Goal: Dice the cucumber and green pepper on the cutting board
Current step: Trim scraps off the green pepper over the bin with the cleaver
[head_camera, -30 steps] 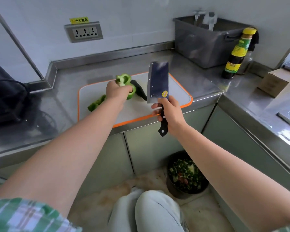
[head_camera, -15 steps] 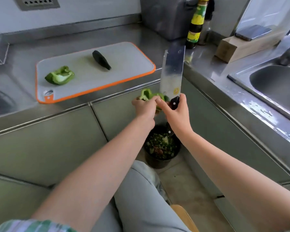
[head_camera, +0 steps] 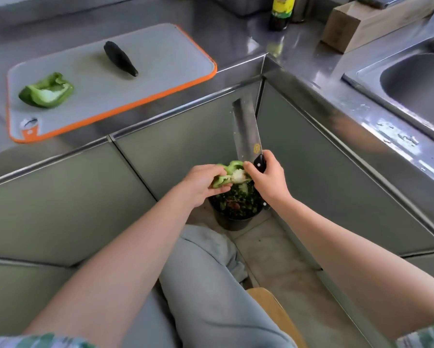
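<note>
Stool (head_camera: 276, 315): wooden seat edge at the bottom of the view, beside the person's grey-trousered leg (head_camera: 210, 285).
Left hand (head_camera: 202, 185): fingers curled round the held pepper half (head_camera: 226, 177); cut side faces up and the white core is showing.
Right hand (head_camera: 269, 180): wrapped round the black handle of the cleaver (head_camera: 247, 129). The blade points up and away, and one fingertip reaches the white core.
Waste bin (head_camera: 236, 212): on the floor directly below both hands, holding green scraps.
Cutting board (head_camera: 148, 71): grey with an orange rim, flat on the steel counter (head_camera: 236, 51).
Second pepper half (head_camera: 46, 91): near-left area of the board, cut side up.
Cucumber piece (head_camera: 120, 60): dark green, farther back on the board, well apart from the second pepper half.
Sink (head_camera: 416, 81): right counter run.
Bottle (head_camera: 281, 11), box (head_camera: 361, 23): far counter, near each other.
</note>
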### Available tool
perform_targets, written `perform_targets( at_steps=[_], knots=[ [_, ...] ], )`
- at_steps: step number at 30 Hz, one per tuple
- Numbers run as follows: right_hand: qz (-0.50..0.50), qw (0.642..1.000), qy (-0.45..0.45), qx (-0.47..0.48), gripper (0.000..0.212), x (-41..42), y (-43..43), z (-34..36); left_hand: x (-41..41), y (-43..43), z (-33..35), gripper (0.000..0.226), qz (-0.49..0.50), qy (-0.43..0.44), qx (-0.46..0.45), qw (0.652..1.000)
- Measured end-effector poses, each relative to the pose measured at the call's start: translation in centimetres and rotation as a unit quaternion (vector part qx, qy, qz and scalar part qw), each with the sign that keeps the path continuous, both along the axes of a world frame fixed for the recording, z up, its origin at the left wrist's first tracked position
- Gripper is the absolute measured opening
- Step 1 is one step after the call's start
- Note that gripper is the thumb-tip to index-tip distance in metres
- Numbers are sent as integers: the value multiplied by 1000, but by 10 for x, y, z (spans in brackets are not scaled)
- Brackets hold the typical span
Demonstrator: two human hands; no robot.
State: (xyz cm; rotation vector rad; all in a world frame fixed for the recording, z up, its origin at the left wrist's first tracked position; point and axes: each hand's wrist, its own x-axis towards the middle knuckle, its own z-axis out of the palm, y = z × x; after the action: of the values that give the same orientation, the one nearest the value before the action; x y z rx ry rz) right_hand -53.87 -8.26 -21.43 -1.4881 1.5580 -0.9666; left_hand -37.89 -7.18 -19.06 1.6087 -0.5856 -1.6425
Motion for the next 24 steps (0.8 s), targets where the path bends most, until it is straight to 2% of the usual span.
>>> perform_targets(
  at_steps=[4, 6, 8, 10, 13, 18, 22, 24],
  knots=[
    [-12, 999, 37, -32, 12, 1, -9, -13, -2, -10, -10, 7, 49, 16, 33, 998],
    [-5, 997, 51, -64, 5, -3, -8, -18, -2, -17, -18, 23, 95, 29, 45, 994],
    [32, 989, 106, -101, 5, -9, -5, -22, -4, -25, -25, 38, 137, 39, 50, 989],
    [79, 973, 164, -143, 7, -15, 3, -27, -6, -32, -31, 42, 178, 44, 53, 982],
    [117, 957, 203, -170, 17, -18, 16, -39, -9, -42, -36, 33, 213, 43, 63, 974],
    [124, 952, 232, -155, 22, -21, 19, -47, -16, -48, -45, 12, 211, 32, 73, 974],
    [138, 941, 271, -150, 19, -22, 16, -46, -18, -48, -52, 28, 190, -15, 58, 980],
    [135, 939, 278, -150, 19, -20, 16, -46, -19, -46, -53, 20, 178, -25, 46, 983]
  ],
)
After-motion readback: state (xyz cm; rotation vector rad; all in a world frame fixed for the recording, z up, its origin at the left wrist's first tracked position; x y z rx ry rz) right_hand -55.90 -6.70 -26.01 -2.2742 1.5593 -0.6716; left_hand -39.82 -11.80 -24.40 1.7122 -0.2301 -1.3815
